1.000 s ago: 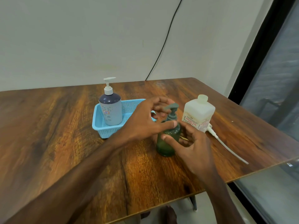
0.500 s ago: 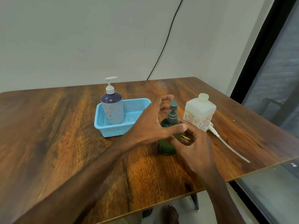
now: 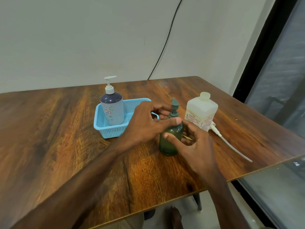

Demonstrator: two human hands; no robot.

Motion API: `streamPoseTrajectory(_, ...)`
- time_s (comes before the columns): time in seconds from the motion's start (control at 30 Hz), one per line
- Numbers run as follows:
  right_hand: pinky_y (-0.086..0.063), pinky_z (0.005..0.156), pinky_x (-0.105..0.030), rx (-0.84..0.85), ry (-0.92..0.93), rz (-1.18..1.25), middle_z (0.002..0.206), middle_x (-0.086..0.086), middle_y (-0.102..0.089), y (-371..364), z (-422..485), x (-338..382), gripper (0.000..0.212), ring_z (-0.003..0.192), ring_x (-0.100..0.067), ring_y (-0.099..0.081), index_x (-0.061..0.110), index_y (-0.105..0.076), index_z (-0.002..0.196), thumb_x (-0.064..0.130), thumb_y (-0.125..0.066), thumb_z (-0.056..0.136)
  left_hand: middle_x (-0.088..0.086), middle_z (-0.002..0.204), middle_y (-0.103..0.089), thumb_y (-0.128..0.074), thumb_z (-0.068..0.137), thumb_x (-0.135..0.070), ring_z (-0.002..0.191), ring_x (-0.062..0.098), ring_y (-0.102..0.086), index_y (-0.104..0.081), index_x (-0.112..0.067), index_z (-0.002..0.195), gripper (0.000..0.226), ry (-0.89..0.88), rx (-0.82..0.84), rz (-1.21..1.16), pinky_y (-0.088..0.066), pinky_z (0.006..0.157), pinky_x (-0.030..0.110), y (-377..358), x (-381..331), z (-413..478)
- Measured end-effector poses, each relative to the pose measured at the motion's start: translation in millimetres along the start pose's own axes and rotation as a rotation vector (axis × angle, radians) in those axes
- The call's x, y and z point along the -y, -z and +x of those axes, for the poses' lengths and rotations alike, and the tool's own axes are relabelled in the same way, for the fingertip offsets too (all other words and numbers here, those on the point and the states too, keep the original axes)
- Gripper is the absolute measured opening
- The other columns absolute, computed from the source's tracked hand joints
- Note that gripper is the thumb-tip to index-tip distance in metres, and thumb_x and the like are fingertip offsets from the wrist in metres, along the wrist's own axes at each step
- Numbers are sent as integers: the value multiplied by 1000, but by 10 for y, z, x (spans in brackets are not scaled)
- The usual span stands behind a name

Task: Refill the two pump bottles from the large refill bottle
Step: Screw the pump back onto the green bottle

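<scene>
Now: both hands on the green pump bottle

Near the front of the wooden table (image 3: 57, 129) stands a dark green translucent pump bottle (image 3: 168, 147), upright. The left hand (image 3: 143, 124) curls its fingers (image 3: 171, 121) round the pump collar; the right hand (image 3: 198, 146) wraps the body. It looks smooth, rigid and probably light: brace the body, twist at the collar. Just beside it are a cloudy white square refill bottle (image 3: 200, 113) and a white pump tube (image 3: 231, 144). A grey-purple pump bottle (image 3: 113, 108) stands in a pale blue mesh basket (image 3: 105, 129).

Refill bottle (image 3: 201, 108) label text illegibly small
</scene>
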State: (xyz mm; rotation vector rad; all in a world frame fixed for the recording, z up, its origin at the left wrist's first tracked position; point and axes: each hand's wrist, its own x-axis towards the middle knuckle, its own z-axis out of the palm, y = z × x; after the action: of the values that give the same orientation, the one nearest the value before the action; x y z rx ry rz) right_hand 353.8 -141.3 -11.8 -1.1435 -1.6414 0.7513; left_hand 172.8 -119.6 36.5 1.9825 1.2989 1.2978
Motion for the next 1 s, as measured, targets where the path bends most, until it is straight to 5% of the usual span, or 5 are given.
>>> streamPoseTrajectory(0.13,-55,82,-16,6,-18,10,121,29,-57,0,3,5,74,102,8,-59,37,-54,136,59,-75,69,-14,114,-76,-75,90,-45,108,4,-69,-71,-29,127,41,-14,195,35,-58,90,34,94,35,38)
streamPoseTrajectory(0.3,-57,88,-23,0,-8,-15,133,22,-59,-10,-2,-17,72,109,5,-59,34,-57,136,59,-73,70,-28,102,-69,-80,73,-60,94,-22,-59,-75,-31,116,52,-9,-37,98,-45,74,2,-95,44,-47)
streamPoseTrajectory(0.5,-57,89,-22,20,13,-2,132,21,-61,4,6,-28,71,113,7,-58,35,-55,139,56,-76,75,-16,92,-79,-82,84,-43,62,3,-57,-81,-27,108,28,-85,139,44,-40,56,22,20,85,111)
streamPoseTrajectory(0.77,-57,93,-31,37,4,-10,132,27,-56,7,2,24,76,117,4,-55,38,-51,141,61,-73,73,0,100,-80,-81,88,-28,87,46,-67,-80,-17,110,25,-164,360,-43,-53,74,63,137,166,324)
streamPoseTrajectory(1.0,-54,94,-25,80,-32,-38,138,18,-55,52,-4,65,77,116,3,-55,35,-49,143,60,-68,73,-18,115,-75,-78,87,-47,103,8,-68,-75,-32,120,36,-98,185,90,-54,84,32,89,155,120)
